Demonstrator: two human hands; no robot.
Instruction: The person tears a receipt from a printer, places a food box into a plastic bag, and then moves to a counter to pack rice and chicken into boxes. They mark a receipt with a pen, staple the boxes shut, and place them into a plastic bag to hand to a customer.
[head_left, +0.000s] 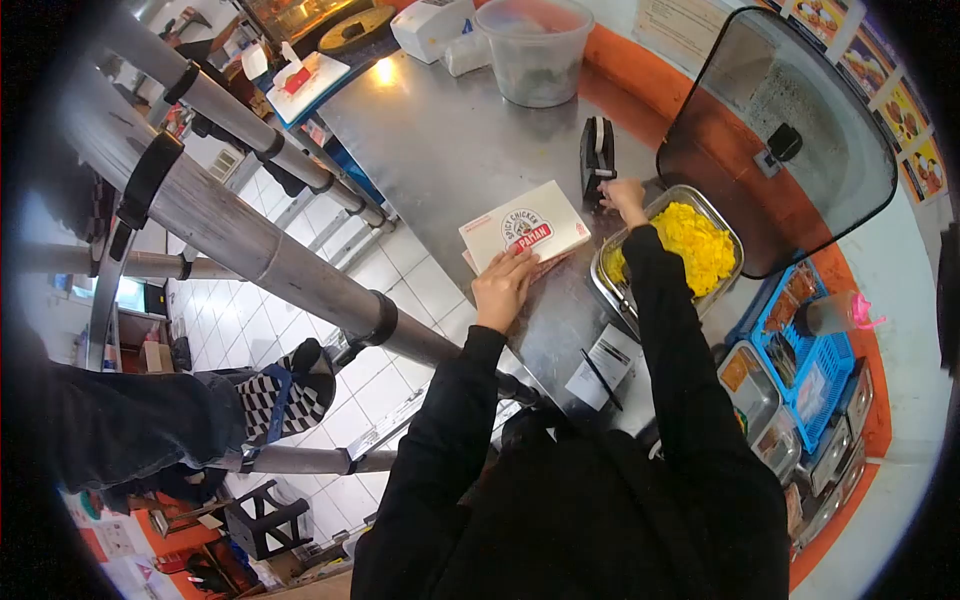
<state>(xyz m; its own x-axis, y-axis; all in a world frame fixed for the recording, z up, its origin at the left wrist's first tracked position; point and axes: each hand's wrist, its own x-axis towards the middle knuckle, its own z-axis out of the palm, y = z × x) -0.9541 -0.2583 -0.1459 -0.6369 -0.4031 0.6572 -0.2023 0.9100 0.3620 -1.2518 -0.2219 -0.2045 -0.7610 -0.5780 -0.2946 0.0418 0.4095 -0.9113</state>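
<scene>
My left hand [503, 288] rests on the near edge of a white and red food box [525, 228], fingers spread over its printed lid. The box lies on the metal table, and another box edge shows beneath it. My right hand [624, 198] is at the near end of a black tape dispenser [597, 160], its fingers drawn together by the tape end; what they grip is too small to make out. Just right of that hand is a metal tray [740, 236] of yellow food [695, 250].
A plastic tub [534, 50] stands at the back. A tinted clear panel [790, 130] rises at the right, above a blue basket [812, 375]. Paper and a black pen [601, 380] lie near me. Metal poles [270, 250] and a person's shoe [290, 395] are at left.
</scene>
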